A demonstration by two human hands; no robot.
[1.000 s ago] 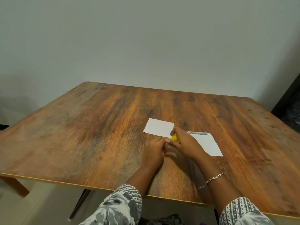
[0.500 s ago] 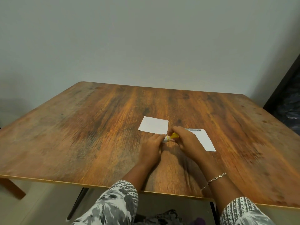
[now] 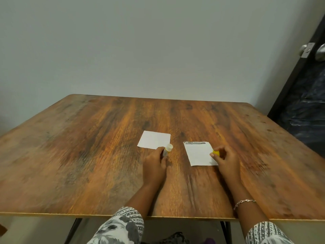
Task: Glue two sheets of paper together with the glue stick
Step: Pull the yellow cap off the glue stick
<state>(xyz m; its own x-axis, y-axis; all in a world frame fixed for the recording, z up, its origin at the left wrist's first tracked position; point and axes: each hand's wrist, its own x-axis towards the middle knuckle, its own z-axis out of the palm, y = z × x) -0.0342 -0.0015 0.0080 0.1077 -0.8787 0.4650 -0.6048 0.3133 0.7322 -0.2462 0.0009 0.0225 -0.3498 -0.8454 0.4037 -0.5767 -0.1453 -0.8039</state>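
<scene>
Two small white paper sheets lie on the wooden table (image 3: 88,155). The left sheet (image 3: 153,141) is plain; the right sheet (image 3: 199,154) has a grey printed strip along its far edge. My left hand (image 3: 154,164) grips the uncapped glue stick (image 3: 168,149), its white tip pointing up, just at the near right corner of the left sheet. My right hand (image 3: 226,159) pinches the yellow cap (image 3: 216,153) over the right edge of the right sheet.
A plain wall stands behind the table. A dark door (image 3: 302,95) with metal knobs is at the right. The table's near edge runs across the bottom, with black legs below it.
The hands, joined on the glue stick before, have pulled apart: the cap came off in my right hand, which moved right, while my left hand keeps the stick.
</scene>
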